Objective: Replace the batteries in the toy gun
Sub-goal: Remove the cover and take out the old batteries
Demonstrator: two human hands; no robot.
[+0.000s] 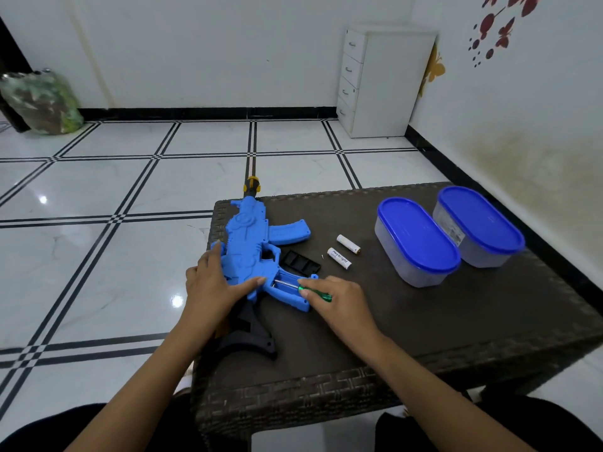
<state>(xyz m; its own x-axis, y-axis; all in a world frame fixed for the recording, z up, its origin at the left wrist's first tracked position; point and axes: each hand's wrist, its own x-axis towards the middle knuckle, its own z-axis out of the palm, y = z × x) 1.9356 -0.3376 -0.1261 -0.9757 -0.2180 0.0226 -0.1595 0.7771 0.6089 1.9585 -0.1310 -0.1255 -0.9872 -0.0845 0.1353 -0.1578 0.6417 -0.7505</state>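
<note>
- A low dark-brown table with a woven rattan-style rim [293, 389] stands on a glossy white tiled floor with black double-line borders [98, 177]; ceiling light glares off the tiles at 9 o'clock from the table.
- The blue plastic toy gun with a black stock and yellow muzzle tip [248, 243] lies flat along the table's left edge, muzzle toward 12 o'clock and overhanging the far rim, stock toward 6 o'clock.
- The left hand [212, 282] rests on the gun's body, fingers straight and slightly spread, pressing it down; the thumb reaches toward the grip.
- The right hand [336, 301] pinches a green-handled screwdriver [315, 292] between fingertips and thumb; its metal shaft lies in the open battery cavity of the gun's grip, pointing toward 9 o'clock.
- A black ribbed battery cover [300, 261] lies on the table just beside the grip, at 12 o'clock from the right hand.
- Two white cylindrical batteries [339, 258] [348, 244] lie loose near the cover, at 3 o'clock from the gun, apart from each other.
- Two oval clear plastic containers with blue lids [417, 236] [479, 220] stand side by side at 2 o'clock on the table, touching or nearly so.
- Beyond, a white four-drawer cabinet [385, 79] stands in the corner at 1 o'clock against white walls with a black skirting; red floral and butterfly wall decals [499, 27] mark the right wall.
- A green-patterned plastic bag [42, 102] sits on the floor at 10 o'clock.
</note>
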